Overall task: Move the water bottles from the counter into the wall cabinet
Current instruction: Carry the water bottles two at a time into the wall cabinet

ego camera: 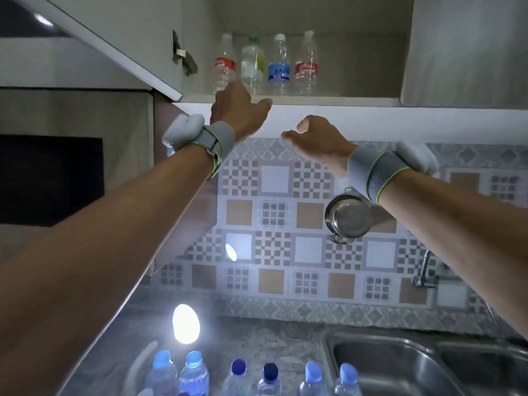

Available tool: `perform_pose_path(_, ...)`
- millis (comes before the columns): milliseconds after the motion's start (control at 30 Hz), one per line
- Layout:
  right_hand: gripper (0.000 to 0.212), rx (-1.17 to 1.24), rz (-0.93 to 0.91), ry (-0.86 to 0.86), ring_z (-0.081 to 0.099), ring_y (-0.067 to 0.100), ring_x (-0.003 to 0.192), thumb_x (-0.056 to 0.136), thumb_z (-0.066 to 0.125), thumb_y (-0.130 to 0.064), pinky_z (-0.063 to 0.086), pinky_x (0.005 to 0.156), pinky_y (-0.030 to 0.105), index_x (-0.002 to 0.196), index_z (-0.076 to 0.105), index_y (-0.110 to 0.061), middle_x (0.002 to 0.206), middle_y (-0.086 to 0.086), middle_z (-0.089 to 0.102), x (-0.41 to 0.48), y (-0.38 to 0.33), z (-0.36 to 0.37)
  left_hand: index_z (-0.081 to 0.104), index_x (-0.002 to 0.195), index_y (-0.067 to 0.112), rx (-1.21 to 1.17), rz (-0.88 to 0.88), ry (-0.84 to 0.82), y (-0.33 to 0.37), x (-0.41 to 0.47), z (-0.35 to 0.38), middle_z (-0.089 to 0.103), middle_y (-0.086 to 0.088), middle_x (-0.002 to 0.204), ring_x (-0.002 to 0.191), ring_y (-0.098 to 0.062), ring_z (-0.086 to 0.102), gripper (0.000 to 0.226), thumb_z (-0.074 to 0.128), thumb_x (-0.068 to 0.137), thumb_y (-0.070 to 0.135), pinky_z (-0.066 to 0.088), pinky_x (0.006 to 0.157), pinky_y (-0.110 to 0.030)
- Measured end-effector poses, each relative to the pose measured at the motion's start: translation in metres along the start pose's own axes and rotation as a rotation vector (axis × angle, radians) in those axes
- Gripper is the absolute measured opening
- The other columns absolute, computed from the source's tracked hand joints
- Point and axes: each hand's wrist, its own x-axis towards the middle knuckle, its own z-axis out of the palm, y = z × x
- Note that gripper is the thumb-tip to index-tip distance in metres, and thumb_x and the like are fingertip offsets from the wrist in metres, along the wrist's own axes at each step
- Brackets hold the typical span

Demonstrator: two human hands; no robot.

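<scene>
Several clear water bottles stand in a row on the open wall cabinet's shelf: a red-labelled one at the left, a green-capped one, a blue-labelled one and another red-labelled one. My left hand is raised at the shelf's front edge, just below the leftmost bottle, fingers spread and holding nothing. My right hand hangs lower, under the cabinet's bottom, loosely curled and empty. Several blue-capped bottles stand on the counter at the bottom edge of the view.
The cabinet door is swung open at the upper left, its hinge showing. A steel pot hangs on the patterned tile wall. A steel sink and a tap are at the lower right.
</scene>
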Motion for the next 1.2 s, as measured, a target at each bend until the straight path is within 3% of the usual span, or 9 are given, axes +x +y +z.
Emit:
perform_pose_path(133, 0.052, -0.002, -0.029, -0.055, 0.052, 0.025, 0.119, 0.095, 0.054, -0.044, 0.044, 0.094, 0.035, 0.133, 0.049, -0.008, 0.134, 0.009, 0.054, -0.036, 0.003, 0.031, 0.059, 0.114, 0.007, -0.018, -0.053, -0.038, -0.029, -0.038, -0.011, 0.059, -0.008, 0.121, 0.114, -0.028, 0.057, 0.048, 0.062, 0.086, 0.046, 0.05, 0.095, -0.038)
perform_pose_path(233, 0.056, 0.024, -0.022, -0.139, 0.05, 0.027, 0.125, 0.097, 0.053, -0.043, 0.044, 0.099, 0.036, 0.139, 0.045, -0.007, 0.14, 0.011, 0.051, -0.066, 0.008, 0.057, 0.06, 0.111, 0.0, -0.079, -0.127, -0.056, -0.057, -0.068, -0.016, 0.062, -0.019, 0.115, 0.108, -0.034, 0.061, 0.059, 0.062, 0.077, 0.049, 0.053, 0.09, -0.043)
perform_pose_path(333, 0.056, 0.03, -0.022, -0.179, 0.048, 0.027, 0.128, 0.097, 0.053, -0.042, 0.041, 0.1, 0.035, 0.14, 0.044, -0.006, 0.142, 0.012, 0.05, -0.092, 0.014, 0.082, 0.059, 0.112, -0.005, -0.081, -0.18, -0.049, -0.085, -0.097, -0.017, 0.06, -0.025, 0.118, 0.108, -0.039, 0.059, 0.059, 0.061, 0.08, 0.045, 0.05, 0.081, -0.037)
perform_pose_path(467, 0.058, 0.098, 0.024, -0.25, 0.046, 0.027, 0.131, 0.097, 0.055, -0.039, 0.04, 0.1, 0.032, 0.142, 0.043, -0.006, 0.144, 0.012, 0.049, -0.124, 0.024, 0.119, 0.059, 0.116, 0.011, -0.033, -0.258, -0.058, -0.125, -0.136, -0.024, 0.063, -0.006, 0.119, 0.111, -0.025, 0.058, 0.044, 0.061, 0.087, 0.045, 0.049, 0.097, -0.04)
perform_pose_path(667, 0.059, 0.15, 0.097, -0.379, 0.046, 0.024, 0.133, 0.096, 0.057, -0.038, 0.037, 0.1, 0.027, 0.144, 0.041, -0.007, 0.145, 0.01, 0.049, -0.174, 0.044, 0.176, 0.056, 0.12, 0.011, 0.005, -0.389, -0.062, -0.194, -0.198, -0.031, 0.057, 0.005, 0.096, 0.103, -0.02, 0.06, 0.044, 0.063, 0.089, 0.041, 0.049, 0.094, -0.035)
perform_pose_path(867, 0.062, 0.191, 0.193, -0.496, 0.052, 0.021, 0.118, 0.092, 0.064, -0.038, 0.036, 0.088, 0.023, 0.142, 0.044, -0.008, 0.135, 0.008, 0.055, -0.22, 0.065, 0.228, 0.051, 0.128, 0.013, 0.031, -0.506, -0.098, -0.255, -0.256, -0.039, 0.06, 0.0, 0.11, 0.099, -0.016, 0.058, 0.051, 0.065, 0.088, 0.043, 0.046, 0.089, -0.029)
perform_pose_path(933, 0.064, 0.212, 0.211, -0.527, 0.052, 0.02, 0.122, 0.089, 0.069, -0.036, 0.037, 0.091, 0.023, 0.141, 0.046, -0.008, 0.137, 0.008, 0.054, -0.237, 0.073, 0.239, 0.049, 0.13, 0.014, 0.044, -0.523, -0.126, -0.267, -0.277, -0.042, 0.058, 0.001, 0.11, 0.096, -0.014, 0.054, 0.055, 0.065, 0.087, 0.045, 0.044, 0.089, -0.028)
perform_pose_path(1067, 0.073, 0.247, 0.295, -0.622, 0.051, 0.019, 0.127, 0.083, 0.075, -0.04, 0.039, 0.095, 0.024, 0.142, 0.044, -0.009, 0.139, 0.008, 0.053, -0.273, 0.086, 0.269, 0.042, 0.136, 0.015, 0.086, -0.581, -0.19, -0.3, -0.326, -0.052, 0.053, 0.003, 0.111, 0.102, -0.015, 0.052, 0.085, 0.06, 0.07, 0.065, 0.043, 0.092, -0.03)
perform_pose_path(1200, 0.084, 0.281, 0.349, -0.687, 0.054, 0.015, 0.119, 0.076, 0.082, -0.041, 0.039, 0.089, 0.021, 0.142, 0.041, -0.01, 0.137, 0.006, 0.055, -0.299, 0.096, 0.29, 0.037, 0.14, 0.014, 0.142, -0.619, -0.251, -0.326, -0.367, -0.059, 0.053, -0.001, 0.125, 0.111, -0.016, 0.052, 0.078, 0.069, 0.081, 0.054, 0.045, 0.094, -0.033)
